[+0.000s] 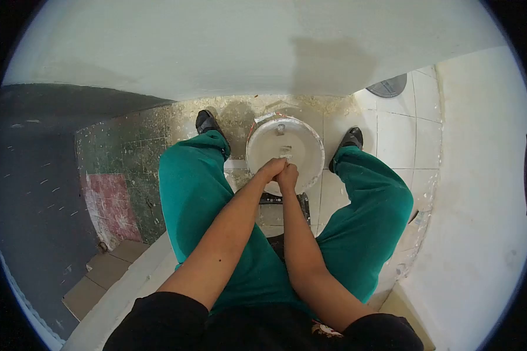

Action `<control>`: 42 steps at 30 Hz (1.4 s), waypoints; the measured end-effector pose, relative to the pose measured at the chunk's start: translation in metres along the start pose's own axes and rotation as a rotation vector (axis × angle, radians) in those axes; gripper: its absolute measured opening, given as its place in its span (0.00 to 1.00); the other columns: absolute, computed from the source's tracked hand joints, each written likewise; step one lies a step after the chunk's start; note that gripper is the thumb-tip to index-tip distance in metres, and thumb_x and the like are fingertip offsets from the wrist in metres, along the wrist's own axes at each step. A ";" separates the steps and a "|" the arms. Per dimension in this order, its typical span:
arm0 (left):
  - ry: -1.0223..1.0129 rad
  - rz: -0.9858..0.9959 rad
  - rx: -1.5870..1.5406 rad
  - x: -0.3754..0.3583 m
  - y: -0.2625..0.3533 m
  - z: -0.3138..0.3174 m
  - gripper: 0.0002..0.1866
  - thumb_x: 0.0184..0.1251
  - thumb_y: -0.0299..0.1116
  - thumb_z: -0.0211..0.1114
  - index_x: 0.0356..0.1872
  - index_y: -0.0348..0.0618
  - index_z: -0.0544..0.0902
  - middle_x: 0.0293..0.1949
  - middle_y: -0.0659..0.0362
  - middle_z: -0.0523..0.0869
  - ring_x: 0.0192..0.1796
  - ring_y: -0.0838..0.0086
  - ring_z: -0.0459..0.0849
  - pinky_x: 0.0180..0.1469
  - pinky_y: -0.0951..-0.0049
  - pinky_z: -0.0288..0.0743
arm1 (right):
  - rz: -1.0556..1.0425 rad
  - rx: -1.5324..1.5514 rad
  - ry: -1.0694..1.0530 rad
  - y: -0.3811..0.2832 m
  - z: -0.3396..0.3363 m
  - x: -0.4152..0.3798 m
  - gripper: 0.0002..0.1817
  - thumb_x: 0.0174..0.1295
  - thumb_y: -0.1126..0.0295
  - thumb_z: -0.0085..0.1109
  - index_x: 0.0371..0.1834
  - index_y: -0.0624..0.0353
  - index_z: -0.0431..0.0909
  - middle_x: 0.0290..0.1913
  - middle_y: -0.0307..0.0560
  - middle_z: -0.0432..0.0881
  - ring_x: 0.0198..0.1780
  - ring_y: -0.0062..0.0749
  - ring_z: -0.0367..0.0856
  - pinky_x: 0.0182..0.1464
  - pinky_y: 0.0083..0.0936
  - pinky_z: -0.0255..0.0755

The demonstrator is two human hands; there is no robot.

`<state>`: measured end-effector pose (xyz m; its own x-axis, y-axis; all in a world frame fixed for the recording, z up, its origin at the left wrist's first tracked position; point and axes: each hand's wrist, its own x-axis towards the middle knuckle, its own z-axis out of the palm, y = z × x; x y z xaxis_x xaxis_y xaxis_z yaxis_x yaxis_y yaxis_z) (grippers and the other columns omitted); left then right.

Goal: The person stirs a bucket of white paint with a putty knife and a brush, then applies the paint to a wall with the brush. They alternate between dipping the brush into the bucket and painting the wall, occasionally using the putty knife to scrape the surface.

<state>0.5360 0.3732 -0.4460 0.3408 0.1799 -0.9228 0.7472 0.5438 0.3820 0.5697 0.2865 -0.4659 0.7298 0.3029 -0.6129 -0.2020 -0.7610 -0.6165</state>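
Observation:
Over a round white bucket (319, 143), which stands on the floor between my feet, my left hand (271, 169) and my right hand (287, 177) are brought close together. Both have their fingers closed, one hand against the other. What they grip is mostly hidden; I cannot tell its kind. Just beyond the fingers a small greyish-brown piece (286, 150) shows against the pale, whitish contents of the bucket. Farther up, near the far rim, a small dark-and-grey shape (281, 128) shows. White smears coat the bucket's rim.
A pale wall (216, 52) rises close in front, and a white wall (480, 175) stands at the right. Light floor tiles (395, 134) carry paint spots. A round grey disc (388, 86) lies at the far right. At left are a dark grey surface (29, 175) and brown tiles (107, 270).

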 end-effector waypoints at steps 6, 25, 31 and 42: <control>-0.256 -0.246 -0.365 -0.010 0.017 -0.011 0.14 0.71 0.41 0.53 0.39 0.43 0.83 0.40 0.56 0.85 0.39 0.67 0.84 0.43 0.66 0.81 | 0.177 -0.335 0.028 -0.078 -0.029 -0.027 0.23 0.66 0.59 0.52 0.50 0.73 0.71 0.48 0.70 0.82 0.49 0.62 0.83 0.51 0.49 0.78; 0.010 -0.209 -0.101 0.037 -0.034 0.003 0.18 0.75 0.37 0.54 0.28 0.32 0.77 0.21 0.52 0.77 0.17 0.68 0.72 0.17 0.65 0.67 | -0.181 -0.533 -0.120 -0.096 -0.001 0.075 0.28 0.59 0.50 0.66 0.46 0.68 0.80 0.47 0.66 0.83 0.51 0.58 0.83 0.53 0.47 0.77; -0.056 -0.169 0.143 0.035 -0.040 0.015 0.21 0.72 0.39 0.61 0.22 0.31 0.77 0.21 0.50 0.80 0.18 0.68 0.74 0.16 0.66 0.66 | -0.225 -0.488 0.025 -0.095 0.014 0.067 0.28 0.60 0.47 0.64 0.40 0.68 0.82 0.40 0.64 0.84 0.43 0.60 0.84 0.47 0.50 0.77; 0.064 -0.212 -0.089 0.016 -0.033 0.019 0.19 0.60 0.38 0.74 0.33 0.25 0.83 0.26 0.47 0.85 0.24 0.66 0.85 0.21 0.67 0.83 | -0.189 -0.460 0.097 -0.104 0.017 0.064 0.23 0.66 0.50 0.58 0.42 0.63 0.81 0.39 0.63 0.85 0.43 0.59 0.85 0.46 0.50 0.78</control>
<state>0.5279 0.3421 -0.4723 0.1428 0.1038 -0.9843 0.7437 0.6449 0.1759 0.6263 0.3948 -0.4490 0.7874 0.4215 -0.4498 0.2320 -0.8786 -0.4173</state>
